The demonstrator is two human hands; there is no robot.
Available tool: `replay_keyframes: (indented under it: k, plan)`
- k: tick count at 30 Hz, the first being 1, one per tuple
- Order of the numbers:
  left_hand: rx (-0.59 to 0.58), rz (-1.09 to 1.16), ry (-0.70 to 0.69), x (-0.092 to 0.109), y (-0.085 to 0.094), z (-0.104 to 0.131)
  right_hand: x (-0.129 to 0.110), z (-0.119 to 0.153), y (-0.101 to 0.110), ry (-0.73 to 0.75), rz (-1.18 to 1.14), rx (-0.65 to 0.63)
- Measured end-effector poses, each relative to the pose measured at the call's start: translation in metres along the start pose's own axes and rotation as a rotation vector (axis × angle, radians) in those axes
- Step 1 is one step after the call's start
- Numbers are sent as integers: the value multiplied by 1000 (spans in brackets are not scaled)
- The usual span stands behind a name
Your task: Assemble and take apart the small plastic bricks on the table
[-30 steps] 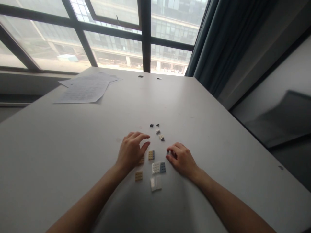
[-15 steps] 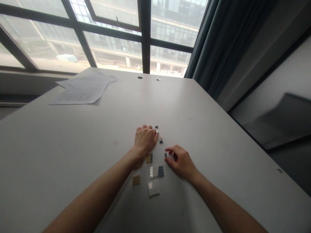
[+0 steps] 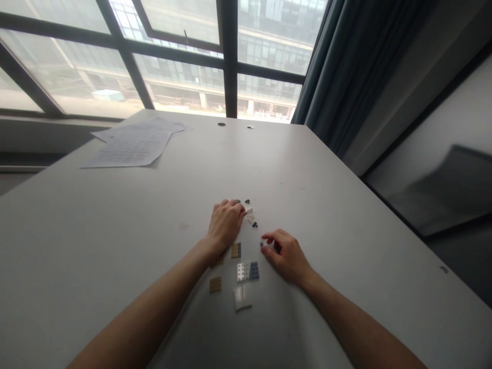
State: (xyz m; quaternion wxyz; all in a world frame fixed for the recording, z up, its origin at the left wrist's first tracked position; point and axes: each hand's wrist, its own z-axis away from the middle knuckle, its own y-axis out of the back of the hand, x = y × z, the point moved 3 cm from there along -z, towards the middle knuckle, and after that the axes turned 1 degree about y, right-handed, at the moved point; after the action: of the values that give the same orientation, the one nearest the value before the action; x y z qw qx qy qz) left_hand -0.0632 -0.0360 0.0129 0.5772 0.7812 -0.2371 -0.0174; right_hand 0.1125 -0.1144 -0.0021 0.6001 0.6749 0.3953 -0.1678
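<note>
My left hand [image 3: 226,221] rests palm down on the table with its fingers curled. Their tips are partly hidden, close beside several small white building-block pieces [image 3: 250,215]. My right hand [image 3: 286,254] pinches a small grey building-block piece [image 3: 262,244] between thumb and forefinger. Small dark pieces [image 3: 254,224] lie between the hands, and more dark ones [image 3: 247,201] sit farther back. Nearer me are a tan and grey plate [image 3: 236,250], a white and blue-grey studded plate [image 3: 248,271], a tan plate [image 3: 215,284] and a smooth white plate [image 3: 243,299]. My left wrist partly covers another tan piece [image 3: 218,260].
Printed paper sheets [image 3: 130,146] lie at the far left of the white table [image 3: 326,205]. Two round fittings [image 3: 222,124] are set near its back edge. Beyond stand a window and a dark curtain [image 3: 338,77] at the right.
My left hand has shifted slightly left, away from the white pieces, uncovering a dark piece behind its fingers. My right hand stays nearly in place; the grey piece in it looks turned.
</note>
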Motion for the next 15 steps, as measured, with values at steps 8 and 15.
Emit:
replay_keyframes:
  k: [8,15]
  plan:
    - [-9,15,-43,-1,7,12,2,1,0,-12,-32,13]
    - [-5,25,0,-4,12,13,1,0,1,-8,-53,26]
